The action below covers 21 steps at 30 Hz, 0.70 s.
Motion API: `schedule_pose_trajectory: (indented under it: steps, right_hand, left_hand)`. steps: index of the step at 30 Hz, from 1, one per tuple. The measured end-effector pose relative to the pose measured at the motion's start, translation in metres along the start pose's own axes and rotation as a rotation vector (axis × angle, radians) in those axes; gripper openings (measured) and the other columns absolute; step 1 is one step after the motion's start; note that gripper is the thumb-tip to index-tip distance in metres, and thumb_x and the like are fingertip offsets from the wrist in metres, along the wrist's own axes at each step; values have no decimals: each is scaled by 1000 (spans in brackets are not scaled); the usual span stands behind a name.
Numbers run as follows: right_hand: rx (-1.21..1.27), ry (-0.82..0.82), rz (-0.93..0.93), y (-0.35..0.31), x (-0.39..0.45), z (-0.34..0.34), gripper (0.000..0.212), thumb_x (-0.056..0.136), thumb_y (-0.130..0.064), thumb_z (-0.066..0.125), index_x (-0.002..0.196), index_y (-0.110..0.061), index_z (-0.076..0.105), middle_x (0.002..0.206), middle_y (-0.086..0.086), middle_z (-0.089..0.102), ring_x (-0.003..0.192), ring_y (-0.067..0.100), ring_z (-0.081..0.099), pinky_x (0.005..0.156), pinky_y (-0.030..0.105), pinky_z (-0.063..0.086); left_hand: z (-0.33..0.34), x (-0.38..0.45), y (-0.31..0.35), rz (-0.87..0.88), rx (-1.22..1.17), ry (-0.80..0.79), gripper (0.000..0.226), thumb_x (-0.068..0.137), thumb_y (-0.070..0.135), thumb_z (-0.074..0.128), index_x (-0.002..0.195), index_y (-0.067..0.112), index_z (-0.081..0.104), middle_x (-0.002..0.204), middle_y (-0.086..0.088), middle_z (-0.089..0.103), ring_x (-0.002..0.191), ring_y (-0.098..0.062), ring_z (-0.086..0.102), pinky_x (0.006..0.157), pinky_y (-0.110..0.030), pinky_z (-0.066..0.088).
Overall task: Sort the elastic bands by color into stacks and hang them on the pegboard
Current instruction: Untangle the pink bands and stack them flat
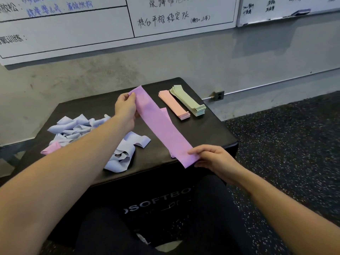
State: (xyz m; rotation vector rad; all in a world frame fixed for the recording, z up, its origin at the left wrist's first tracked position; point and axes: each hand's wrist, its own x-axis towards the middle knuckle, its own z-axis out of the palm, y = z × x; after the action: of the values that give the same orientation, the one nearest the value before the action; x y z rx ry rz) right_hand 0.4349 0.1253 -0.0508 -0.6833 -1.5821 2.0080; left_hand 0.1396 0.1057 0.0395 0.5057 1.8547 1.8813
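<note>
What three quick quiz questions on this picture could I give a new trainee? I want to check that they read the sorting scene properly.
1. True or false: the purple band is held stretched flat between the left hand and the right hand.
2. Which neat stack lies nearer the purple band: the pink stack or the green stack?
3. What colour are most of the bands in the loose pile on the left of the black box?

Key
1. True; each hand pinches one end.
2. The pink stack.
3. Pale blue, with one pink band at the pile's left edge.
</note>
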Motion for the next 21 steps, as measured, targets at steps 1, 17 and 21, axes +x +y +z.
schedule_pose_trajectory:
  steps: [1,17,21]
  right_hand:
    - [0,-13,15,2,3,-1,47,94,16,39,94,-9,79,103,6,77,94,19,67,86,29,57]
    - [-931,177,-670,35,77,-40,19,87,-37,75,100,-24,79,109,-12,62,107,9,51,96,22,44]
    - [-1039,90,-804,42,104,-40,21,92,-33,71,103,-18,79,98,-8,71,94,9,53,83,31,48]
  left_hand:
    - [5,5,-3,-7,10,3,10,104,29,52,96,25,57,95,-3,58,83,-21,52,74,-38,50]
    - [53,93,-44,-122,248,-115,9,100,29,65,102,21,67,72,-1,51,52,-10,37,43,-20,33]
    - [67,113,-61,-119,310,-121,9,98,28,68,105,23,69,90,-3,65,67,-10,53,56,-21,48]
